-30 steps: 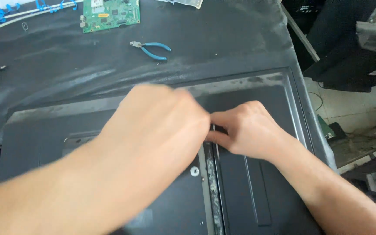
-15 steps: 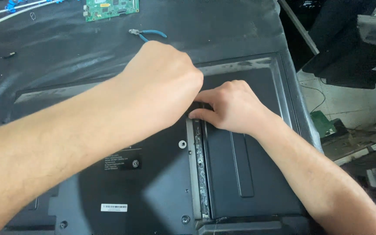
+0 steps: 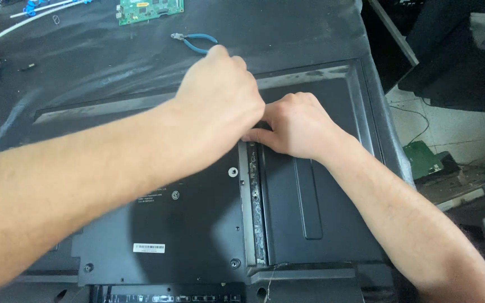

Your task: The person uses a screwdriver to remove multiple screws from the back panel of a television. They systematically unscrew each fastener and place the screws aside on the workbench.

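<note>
Our left hand (image 3: 220, 101) and right hand (image 3: 298, 126) pinch the grey metal strip (image 3: 252, 191) on the flat black plastic TV back (image 3: 197, 224); exact grip hidden. Yanking could bend it.

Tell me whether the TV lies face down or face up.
Face down: the black back cover faces up, showing screws, a label and ports; both hands rest on it.

2 hands (image 3: 220, 101) (image 3: 298, 126) on TV back (image 3: 192, 224) | pliers (image 3: 195, 42) behind | circuit board (image 3: 150, 10) behind pliers
</note>
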